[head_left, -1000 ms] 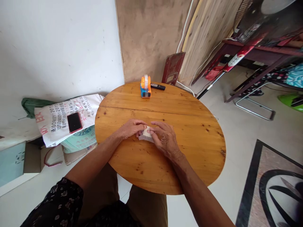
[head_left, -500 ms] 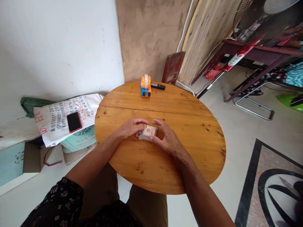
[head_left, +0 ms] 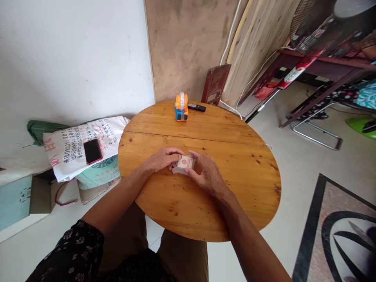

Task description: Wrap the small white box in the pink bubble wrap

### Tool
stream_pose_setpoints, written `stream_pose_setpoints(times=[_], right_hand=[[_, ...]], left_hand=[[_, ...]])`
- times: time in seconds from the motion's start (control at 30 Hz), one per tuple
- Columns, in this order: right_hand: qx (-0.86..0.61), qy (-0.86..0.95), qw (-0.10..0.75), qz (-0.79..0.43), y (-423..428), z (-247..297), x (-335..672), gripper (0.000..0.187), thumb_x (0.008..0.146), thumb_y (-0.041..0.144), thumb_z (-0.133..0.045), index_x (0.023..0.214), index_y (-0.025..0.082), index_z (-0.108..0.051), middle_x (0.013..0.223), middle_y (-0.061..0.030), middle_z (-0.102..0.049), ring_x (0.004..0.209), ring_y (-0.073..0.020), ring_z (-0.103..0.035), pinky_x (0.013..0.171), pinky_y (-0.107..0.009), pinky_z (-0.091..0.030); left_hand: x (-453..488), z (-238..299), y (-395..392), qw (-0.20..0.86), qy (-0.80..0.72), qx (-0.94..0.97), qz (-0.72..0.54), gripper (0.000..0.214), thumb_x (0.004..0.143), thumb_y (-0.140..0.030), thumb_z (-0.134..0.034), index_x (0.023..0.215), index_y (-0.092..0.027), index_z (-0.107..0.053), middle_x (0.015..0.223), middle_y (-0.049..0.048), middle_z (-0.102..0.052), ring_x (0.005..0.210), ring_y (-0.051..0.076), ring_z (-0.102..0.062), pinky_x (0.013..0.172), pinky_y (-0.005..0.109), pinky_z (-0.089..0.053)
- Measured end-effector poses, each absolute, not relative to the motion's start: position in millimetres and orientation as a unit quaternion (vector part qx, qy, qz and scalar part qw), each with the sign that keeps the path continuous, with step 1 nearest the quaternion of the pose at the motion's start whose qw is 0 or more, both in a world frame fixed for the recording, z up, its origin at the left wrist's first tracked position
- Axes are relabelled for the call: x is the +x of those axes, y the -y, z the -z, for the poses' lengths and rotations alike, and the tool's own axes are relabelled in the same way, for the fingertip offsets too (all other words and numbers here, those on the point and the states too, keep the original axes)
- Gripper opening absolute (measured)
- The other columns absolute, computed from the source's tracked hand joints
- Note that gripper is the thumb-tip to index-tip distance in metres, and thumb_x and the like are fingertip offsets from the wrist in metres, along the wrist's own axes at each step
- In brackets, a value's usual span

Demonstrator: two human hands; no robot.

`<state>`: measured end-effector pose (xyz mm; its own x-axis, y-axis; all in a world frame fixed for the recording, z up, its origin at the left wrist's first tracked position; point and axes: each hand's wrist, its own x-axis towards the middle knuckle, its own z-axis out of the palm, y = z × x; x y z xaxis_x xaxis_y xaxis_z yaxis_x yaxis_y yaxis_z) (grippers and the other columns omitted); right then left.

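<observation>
A small white box with red print (head_left: 185, 162) lies on the round wooden table (head_left: 176, 203), with greyish clear plastic wrap showing round its edges. My left hand (head_left: 164, 159) holds its left side, thumb on top and fingers curled at the edge. At the right side my right hand (head_left: 207, 172) grips it between thumb, at the near corner, and fingers at the far corner. The fingers partly cover the wrap.
An orange and blue tape dispenser (head_left: 181, 107) and a black remote (head_left: 196, 107) stand at the table's far edge. A phone (head_left: 93, 151) lies on white sacks (head_left: 61, 156) at the left. Behind the table is a dark red chair (head_left: 216, 84); a fan (head_left: 311, 33) stands at the right.
My right hand's fingers have closed in from the right onto the far corner of the small box. My left hand has hardly moved.
</observation>
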<state>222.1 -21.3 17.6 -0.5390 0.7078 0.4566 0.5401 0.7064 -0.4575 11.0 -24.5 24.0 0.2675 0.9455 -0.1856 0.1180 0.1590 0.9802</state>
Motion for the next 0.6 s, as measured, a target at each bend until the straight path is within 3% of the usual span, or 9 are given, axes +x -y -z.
stream_pose_setpoints(times=[0.27, 0.6], right_hand=[[-0.383, 0.832, 0.375, -0.143, 23, -21, 219, 0.034, 0.091, 0.037, -0.06, 0.122, 0.023, -0.062, 0.114, -0.0108, -0.072, 0.107, -0.0292, -0.066, 0.096, -0.046, -0.049], [-0.382, 0.828, 0.393, -0.12, 17, -14, 207, 0.016, 0.092, 0.028, -0.054, 0.089, 0.025, -0.07, 0.104, -0.0075, -0.073, 0.1, -0.0256, -0.068, 0.089, -0.043, -0.048]], left_hand=[[10, -24, 25, 0.584, -0.491, 0.541, -0.355, 0.022, 0.087, -0.022, -0.056, 0.104, -0.011, -0.067, 0.06, -0.0033, -0.059, 0.045, 0.006, -0.052, 0.046, 0.017, -0.043], [10, -21, 25, 0.578, -0.467, 0.562, -0.363, 0.02, 0.085, -0.025, -0.061, 0.098, -0.012, -0.068, 0.061, -0.0026, -0.06, 0.046, 0.006, -0.053, 0.047, 0.016, -0.044]])
